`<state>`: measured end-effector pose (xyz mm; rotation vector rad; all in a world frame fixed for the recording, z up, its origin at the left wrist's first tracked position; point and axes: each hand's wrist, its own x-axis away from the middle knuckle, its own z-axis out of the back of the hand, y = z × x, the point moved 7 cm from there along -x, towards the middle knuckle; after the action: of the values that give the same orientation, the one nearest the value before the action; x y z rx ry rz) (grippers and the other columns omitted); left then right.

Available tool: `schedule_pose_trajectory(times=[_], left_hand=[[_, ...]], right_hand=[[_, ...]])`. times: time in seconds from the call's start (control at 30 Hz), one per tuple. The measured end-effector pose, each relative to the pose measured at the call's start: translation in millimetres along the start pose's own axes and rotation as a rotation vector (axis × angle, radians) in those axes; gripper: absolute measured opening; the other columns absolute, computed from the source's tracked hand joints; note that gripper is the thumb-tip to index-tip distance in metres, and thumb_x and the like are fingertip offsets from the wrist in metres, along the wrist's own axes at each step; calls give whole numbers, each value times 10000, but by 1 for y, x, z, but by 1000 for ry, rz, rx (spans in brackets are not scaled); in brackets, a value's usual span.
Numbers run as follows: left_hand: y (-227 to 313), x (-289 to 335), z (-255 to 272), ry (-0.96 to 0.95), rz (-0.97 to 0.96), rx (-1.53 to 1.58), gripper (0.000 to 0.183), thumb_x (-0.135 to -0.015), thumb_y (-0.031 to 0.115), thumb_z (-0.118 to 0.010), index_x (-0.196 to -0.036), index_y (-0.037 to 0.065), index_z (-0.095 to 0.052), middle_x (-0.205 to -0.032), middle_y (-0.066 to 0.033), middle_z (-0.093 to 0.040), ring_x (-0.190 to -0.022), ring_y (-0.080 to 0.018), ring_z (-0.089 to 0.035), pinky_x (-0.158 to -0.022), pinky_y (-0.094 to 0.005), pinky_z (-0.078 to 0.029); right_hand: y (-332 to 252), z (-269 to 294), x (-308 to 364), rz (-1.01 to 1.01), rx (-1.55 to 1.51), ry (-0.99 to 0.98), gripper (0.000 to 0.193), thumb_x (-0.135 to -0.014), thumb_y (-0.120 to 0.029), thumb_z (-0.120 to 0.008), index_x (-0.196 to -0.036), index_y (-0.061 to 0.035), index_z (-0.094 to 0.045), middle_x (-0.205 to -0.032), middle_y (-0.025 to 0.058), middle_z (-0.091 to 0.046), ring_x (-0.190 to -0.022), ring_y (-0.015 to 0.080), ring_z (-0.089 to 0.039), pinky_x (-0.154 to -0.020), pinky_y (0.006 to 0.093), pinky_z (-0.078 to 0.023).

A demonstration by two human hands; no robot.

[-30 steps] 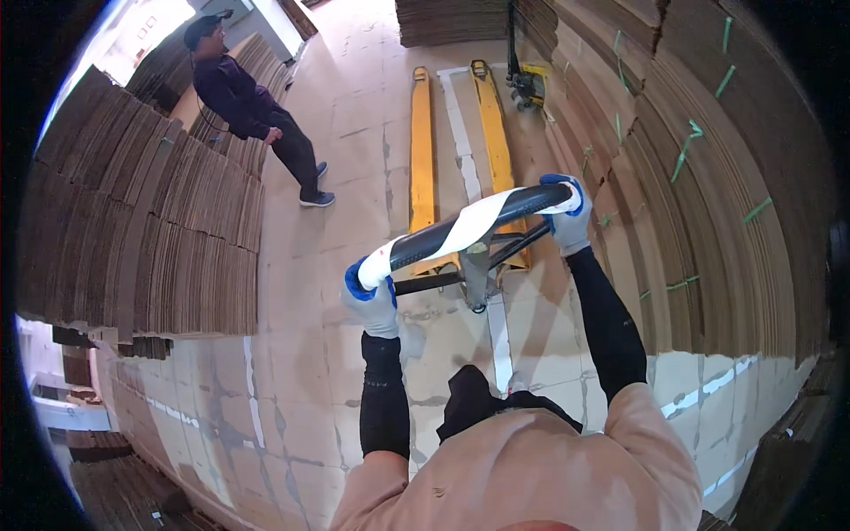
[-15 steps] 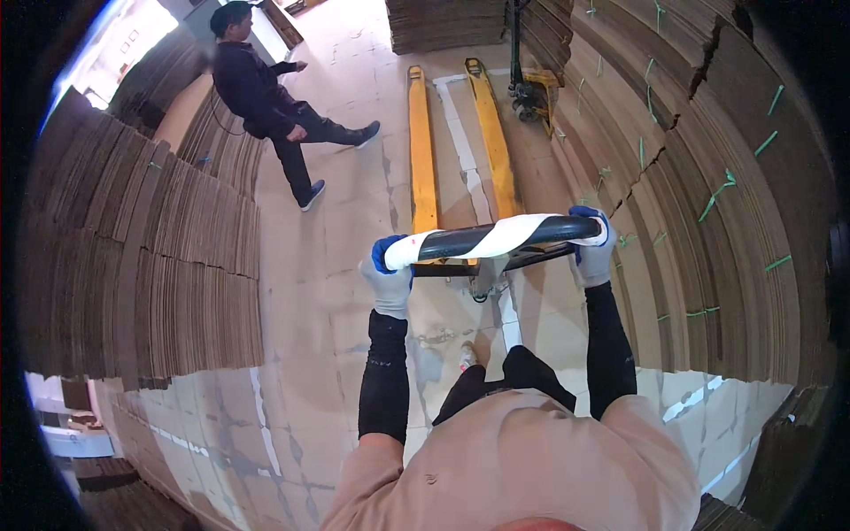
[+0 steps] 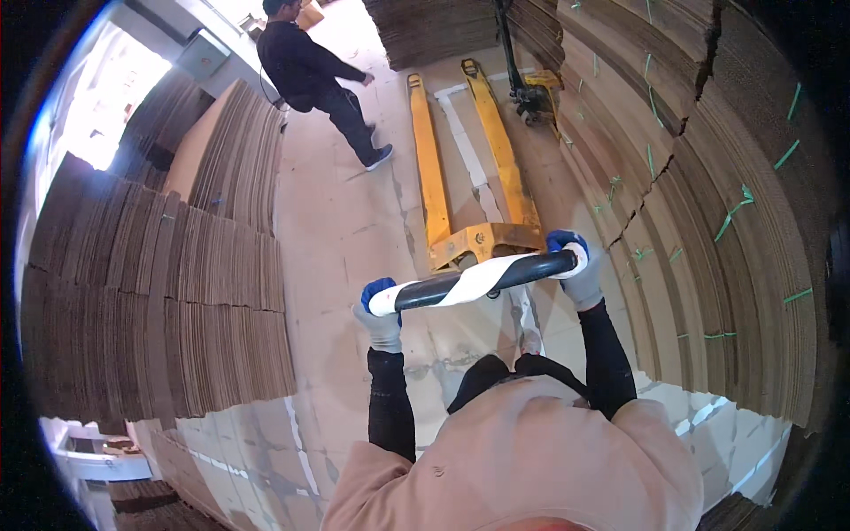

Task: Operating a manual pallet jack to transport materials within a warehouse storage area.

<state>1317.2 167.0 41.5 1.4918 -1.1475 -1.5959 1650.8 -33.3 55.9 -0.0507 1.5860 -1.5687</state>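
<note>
Both my hands wear white gloves with blue on the fingers. My left hand (image 3: 379, 314) is wrapped round the left end of a black handle (image 3: 434, 289) with white tape wound around it. At its right end, my right hand (image 3: 577, 269) grips the same bar. The handle belongs to a yellow pallet jack (image 3: 482, 239), whose two long forks point away from me along the floor. Nothing lies on the forks. The handle's lower shaft is mostly hidden beneath the bar.
Tall stacks of flat cardboard line the left (image 3: 159, 327) and the right (image 3: 708, 212), with green straps on the right ones. A second pallet jack (image 3: 531, 93) stands at the far right beside more cardboard (image 3: 434, 35). A person in dark clothes (image 3: 310, 71) is walking at the far left.
The handle has tilted, its left end lower, and come slightly nearer me, uncovering the jack's yellow base. The stacks have shifted in view. The person has walked farther off, toward the back.
</note>
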Motion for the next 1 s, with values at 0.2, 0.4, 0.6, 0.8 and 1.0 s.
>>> schedule_pose_trajectory(times=[0.2,0.4,0.6,0.8,1.0], left_hand=[[-3,-21,-16,-66,21,55,98,-722,-33,-578,-813,-12,-549,-782,-84,-590,-707,-174,-580,-688,-295,-494],[-17,-48,-28,-100,25,61,156,-654,-6,-659,-803,-1,-613,-776,-54,-630,-703,-129,-592,-682,-278,-491],[10,-62,-30,-211,-123,-207,200,-609,52,-723,-781,16,-626,-734,-84,-651,-674,-155,-634,-641,-275,-499],[21,-62,-24,-224,-58,-94,289,-608,50,-733,-872,14,-619,-759,-84,-644,-700,-144,-634,-665,-263,-502],[-51,2,50,171,9,-1,539,-639,180,-754,-1094,19,-515,-912,-123,-591,-798,-275,-609,-725,-342,-485]], right_hand=[[14,-6,-12,-129,-39,65,136,-673,-16,-639,-806,-11,-606,-810,59,-622,-756,124,-576,-670,260,-451],[12,-15,-29,2,84,94,90,-735,-8,-615,-819,24,-600,-815,90,-615,-736,168,-578,-666,274,-448],[17,-27,-41,23,1,103,87,-682,26,-589,-766,17,-568,-848,100,-608,-776,166,-562,-691,264,-445],[61,-7,-22,-173,-180,145,322,-822,-243,-517,-1012,13,-563,-962,90,-582,-906,200,-559,-798,328,-447],[62,-13,-24,-377,-371,162,335,-865,-260,-486,-1096,-24,-540,-1054,128,-580,-954,194,-568,-844,321,-445]])
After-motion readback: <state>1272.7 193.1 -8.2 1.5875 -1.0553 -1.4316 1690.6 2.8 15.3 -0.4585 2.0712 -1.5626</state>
